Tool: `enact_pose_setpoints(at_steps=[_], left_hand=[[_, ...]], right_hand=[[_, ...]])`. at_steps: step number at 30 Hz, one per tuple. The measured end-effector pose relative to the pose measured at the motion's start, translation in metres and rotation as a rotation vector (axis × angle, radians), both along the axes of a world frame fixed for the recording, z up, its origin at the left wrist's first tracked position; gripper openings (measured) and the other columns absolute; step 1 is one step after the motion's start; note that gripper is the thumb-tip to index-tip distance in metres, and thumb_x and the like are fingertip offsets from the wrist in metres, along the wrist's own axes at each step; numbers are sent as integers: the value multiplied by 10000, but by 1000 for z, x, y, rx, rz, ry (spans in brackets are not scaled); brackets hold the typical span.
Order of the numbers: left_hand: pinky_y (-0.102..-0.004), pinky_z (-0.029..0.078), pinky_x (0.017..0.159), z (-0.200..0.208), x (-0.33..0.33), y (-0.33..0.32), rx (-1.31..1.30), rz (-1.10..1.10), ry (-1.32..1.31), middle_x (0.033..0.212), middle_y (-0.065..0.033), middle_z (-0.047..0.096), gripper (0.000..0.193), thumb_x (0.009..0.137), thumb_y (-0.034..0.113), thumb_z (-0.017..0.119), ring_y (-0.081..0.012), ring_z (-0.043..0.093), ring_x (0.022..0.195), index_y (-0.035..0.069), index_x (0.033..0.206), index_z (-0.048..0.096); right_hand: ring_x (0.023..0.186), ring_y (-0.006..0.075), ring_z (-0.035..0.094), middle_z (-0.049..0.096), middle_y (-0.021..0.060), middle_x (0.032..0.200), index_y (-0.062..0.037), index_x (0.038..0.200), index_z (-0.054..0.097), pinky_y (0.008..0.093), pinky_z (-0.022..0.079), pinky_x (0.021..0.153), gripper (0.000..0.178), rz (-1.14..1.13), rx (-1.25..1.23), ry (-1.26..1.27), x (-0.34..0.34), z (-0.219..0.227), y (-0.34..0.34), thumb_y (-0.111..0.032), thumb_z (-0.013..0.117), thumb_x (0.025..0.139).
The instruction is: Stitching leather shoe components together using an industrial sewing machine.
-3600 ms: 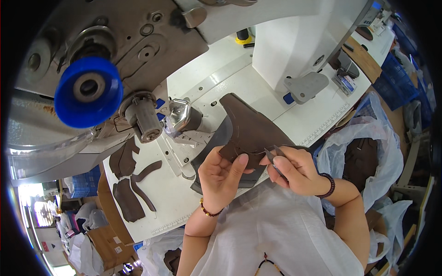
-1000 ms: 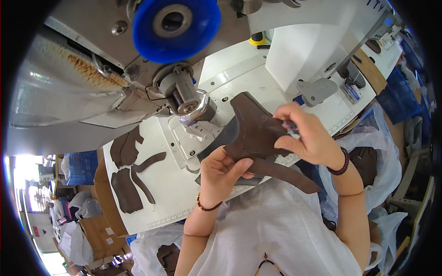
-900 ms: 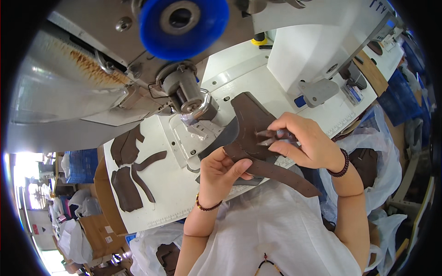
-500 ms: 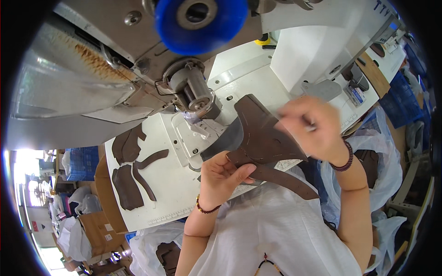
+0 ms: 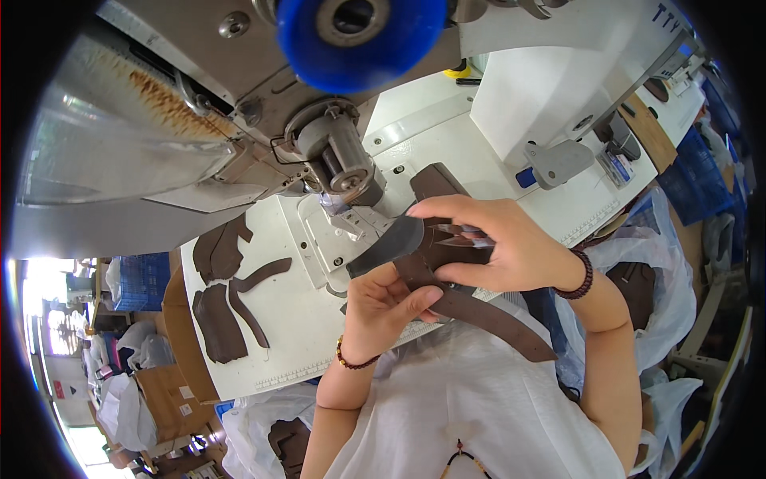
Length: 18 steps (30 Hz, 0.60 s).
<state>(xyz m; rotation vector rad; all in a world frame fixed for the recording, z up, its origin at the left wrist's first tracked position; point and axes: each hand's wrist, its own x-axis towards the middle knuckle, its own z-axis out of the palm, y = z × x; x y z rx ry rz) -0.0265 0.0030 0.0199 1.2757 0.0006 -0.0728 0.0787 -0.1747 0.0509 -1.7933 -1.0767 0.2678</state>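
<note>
Pinching a brown piece [image 5: 437, 251] at a white surface [image 5: 307, 347]

We see the left hand's [image 5: 381, 311] grip narrowed on the brown piece, thumb uppermost, near the surface's front edge and below a metal machine head [image 5: 335, 152]. A brown strip [image 5: 499, 319] runs rightward from that thumb. The right hand's [image 5: 515, 247] grip curls around a small metal tool [image 5: 464, 235], perhaps snips, though blur leaves us unsure. Loose brown cutouts [image 5: 219, 327] lie at left.

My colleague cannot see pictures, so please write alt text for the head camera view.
A person's left hand pinches a brown leather-like piece while the right hand holds a small pointed tool over it. On a white table with a large machine, more brown pieces lie to the left.
</note>
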Motion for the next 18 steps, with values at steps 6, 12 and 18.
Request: enact_pose_setpoints(at_steps=[6,12,18], left_hand=[[-223,553,615,9,-4,1,76,7,11,863,-103,659,241,809,0,653,-124,640,741,-78,1027,588],[-224,557,595,0,2,10,25,20,-6,849,-105,660,228,800,-6,657,-126,639,722,-77,1009,596],[-226,554,542,-11,1,35,-175,-82,-24,844,-116,661,239,783,5,667,-136,641,694,-70,1003,609]], right_hand=[[623,220,573,628,74,809,-88,1074,575,302,463,578,400,-64,122,15,-9,-12,16,-104,676,687],[683,220,582,628,89,928,-103,1180,519,304,478,631,551,-108,60,29,-13,-5,10,-113,715,665],[748,237,605,598,70,949,-121,1225,490,311,500,665,680,-98,-247,-29,-19,10,-15,-129,777,609]])
